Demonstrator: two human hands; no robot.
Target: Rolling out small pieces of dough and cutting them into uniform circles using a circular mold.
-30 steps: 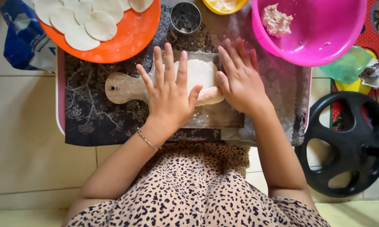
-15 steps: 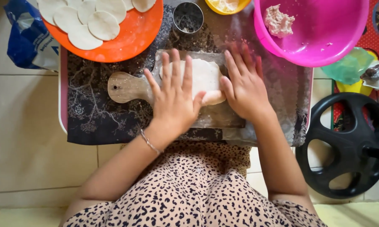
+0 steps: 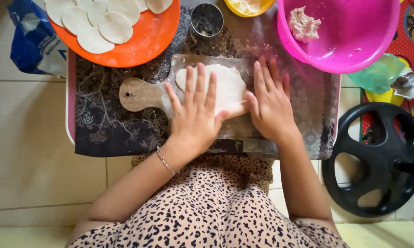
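Pressing flat, fingers spread: left hand [image 3: 195,115] and right hand [image 3: 271,103] hide a rolling pin [image 3: 232,111] (only its middle shows) over dough [image 3: 227,82].

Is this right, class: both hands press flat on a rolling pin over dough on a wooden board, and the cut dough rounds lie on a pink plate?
Not quite. The head view shows the dough rounds on an orange plate, not a pink one; pink is the bowl. The rest holds: left hand and right hand press flat on a rolling pin over dough on a wooden board.
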